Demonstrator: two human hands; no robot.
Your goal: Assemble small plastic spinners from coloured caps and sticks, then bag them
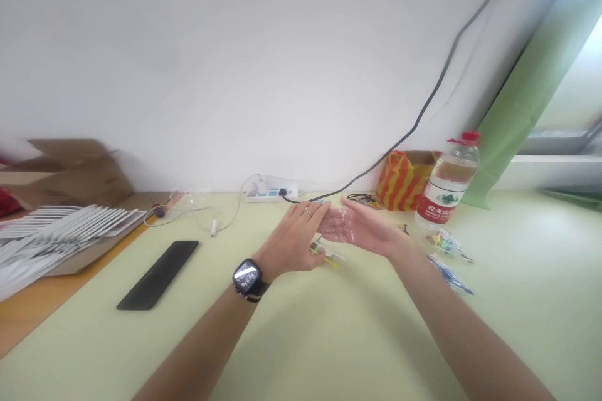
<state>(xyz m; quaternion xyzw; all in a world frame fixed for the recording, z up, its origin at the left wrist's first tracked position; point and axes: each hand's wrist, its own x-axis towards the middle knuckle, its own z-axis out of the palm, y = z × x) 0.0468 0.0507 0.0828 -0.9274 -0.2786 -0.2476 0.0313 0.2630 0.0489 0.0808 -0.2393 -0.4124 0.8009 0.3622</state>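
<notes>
Pale green bench (329, 338), white wall. Left hand (292, 243): fingers pressed together, tips touching clear film (342, 230). Right hand (364, 233): fingers open flat beneath it.

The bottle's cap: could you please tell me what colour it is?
Red, seen best in the head view: the cap tops the bottle.

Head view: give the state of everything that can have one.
water bottle, upright, red cap on.
phone, lying flat, screen dark.
watch, worn on the wrist, screen lit.
power strip, plugs in it.
cardboard box, flaps open.
left hand, palm down, fingers straight.
right hand, palm up, open, clear plastic lying on it.
</notes>
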